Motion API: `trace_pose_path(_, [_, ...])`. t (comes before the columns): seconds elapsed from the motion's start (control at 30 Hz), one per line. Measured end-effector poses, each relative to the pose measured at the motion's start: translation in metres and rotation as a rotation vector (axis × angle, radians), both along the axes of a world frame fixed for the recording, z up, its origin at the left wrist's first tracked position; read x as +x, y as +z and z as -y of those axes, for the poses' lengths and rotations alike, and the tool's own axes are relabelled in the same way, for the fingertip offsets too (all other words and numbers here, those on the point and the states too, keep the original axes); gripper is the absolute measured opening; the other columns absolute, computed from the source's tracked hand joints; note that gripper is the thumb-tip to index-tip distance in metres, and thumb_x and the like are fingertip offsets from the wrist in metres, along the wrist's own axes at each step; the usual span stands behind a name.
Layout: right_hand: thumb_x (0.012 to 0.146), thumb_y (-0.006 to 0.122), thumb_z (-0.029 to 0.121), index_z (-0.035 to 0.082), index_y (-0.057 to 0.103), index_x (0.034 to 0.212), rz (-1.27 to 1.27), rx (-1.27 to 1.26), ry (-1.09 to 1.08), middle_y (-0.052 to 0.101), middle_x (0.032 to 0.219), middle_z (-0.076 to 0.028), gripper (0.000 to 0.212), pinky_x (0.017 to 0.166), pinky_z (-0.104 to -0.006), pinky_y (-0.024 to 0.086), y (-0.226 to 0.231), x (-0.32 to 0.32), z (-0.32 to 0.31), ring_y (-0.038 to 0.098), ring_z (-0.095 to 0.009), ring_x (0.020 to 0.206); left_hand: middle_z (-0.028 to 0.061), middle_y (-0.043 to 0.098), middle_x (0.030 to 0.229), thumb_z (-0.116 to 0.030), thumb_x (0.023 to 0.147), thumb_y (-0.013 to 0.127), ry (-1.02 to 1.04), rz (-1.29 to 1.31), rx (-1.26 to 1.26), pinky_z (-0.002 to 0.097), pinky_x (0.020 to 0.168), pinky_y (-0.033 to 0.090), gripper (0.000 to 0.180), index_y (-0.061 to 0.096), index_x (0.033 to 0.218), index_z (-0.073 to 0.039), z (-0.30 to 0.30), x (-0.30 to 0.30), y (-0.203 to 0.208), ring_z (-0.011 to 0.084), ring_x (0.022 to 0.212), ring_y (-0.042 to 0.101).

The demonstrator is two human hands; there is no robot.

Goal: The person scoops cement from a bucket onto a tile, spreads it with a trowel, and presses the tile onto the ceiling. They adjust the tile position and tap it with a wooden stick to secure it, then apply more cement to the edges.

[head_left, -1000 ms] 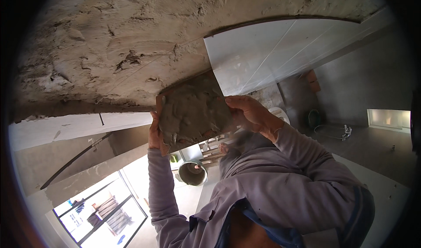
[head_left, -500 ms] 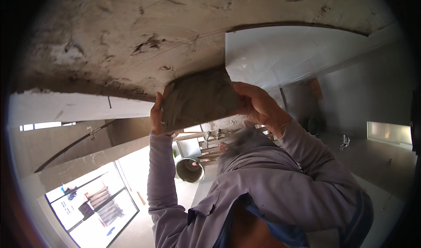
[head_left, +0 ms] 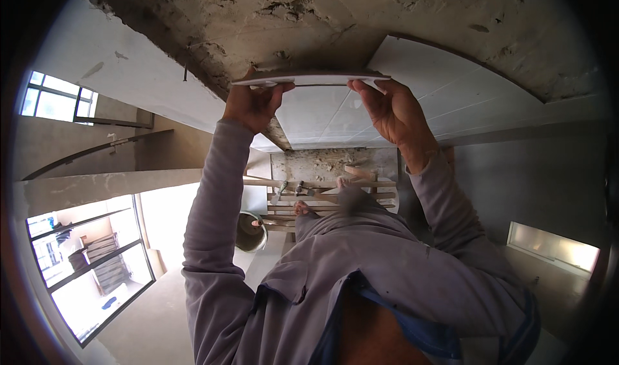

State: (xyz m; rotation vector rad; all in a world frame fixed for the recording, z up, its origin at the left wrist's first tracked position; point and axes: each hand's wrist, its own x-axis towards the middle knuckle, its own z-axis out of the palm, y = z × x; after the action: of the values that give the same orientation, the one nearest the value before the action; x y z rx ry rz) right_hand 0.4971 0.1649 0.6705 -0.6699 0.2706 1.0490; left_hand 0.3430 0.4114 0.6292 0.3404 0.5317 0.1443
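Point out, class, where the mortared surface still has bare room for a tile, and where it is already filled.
Bare mortar spreads above the held tile, between the white panel and the laid tiles. Crowded: both hands, left and right, grip that tile.

Tile (head_left: 309, 78) seen edge-on, its upper face hidden. Left hand (head_left: 255, 104) fingertips hidden behind the tile's edge. Tools on wooden scaffold (head_left: 309, 194) too small to identify; bucket (head_left: 250, 231) partly behind the sleeve.

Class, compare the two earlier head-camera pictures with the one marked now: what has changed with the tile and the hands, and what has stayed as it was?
The tile has been turned: earlier its mortar-coated back faced the camera; now it lies flat, seen edge-on under the rough mortared surface. The view has also shifted. Unchanged: the left hand and right hand keep hold of its two ends, beside the white tiles already laid.
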Motion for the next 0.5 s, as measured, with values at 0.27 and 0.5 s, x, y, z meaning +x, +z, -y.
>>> trace_pose_path(0.27, [0.1, 0.044, 0.012, -0.009, 0.048, 0.115, 0.511, -0.112, 0.055, 0.066, 0.106, -0.026, 0.025, 0.078, -0.038, 0.063, 0.006, -0.011, 0.004, 0.07, -0.032, 0.095, 0.0273, 0.057, 0.114, -0.023, 0.102, 0.043, 0.017, 0.012, 0.062, 0.0275, 0.072, 0.063, 0.038, 0.048, 0.125, 0.008, -0.002, 0.006, 0.001, 0.0346, 0.098, 0.065])
trace_pose_path(0.5, [0.09, 0.071, 0.011, -0.002, 0.056, 0.106, 1.577, -0.418, -0.207, 0.071, 0.087, -0.014, 0.026, 0.069, -0.0282, 0.058, -0.005, -0.009, 0.003, 0.071, -0.016, 0.082, 0.0279, 0.055, 0.117, -0.022, 0.103, 0.04, 0.052, -0.065, 0.052, 0.0303, 0.075, 0.062, 0.04, 0.045, 0.127, 0.009, 0.0, 0.011, 0.003, 0.0322, 0.101, 0.061])
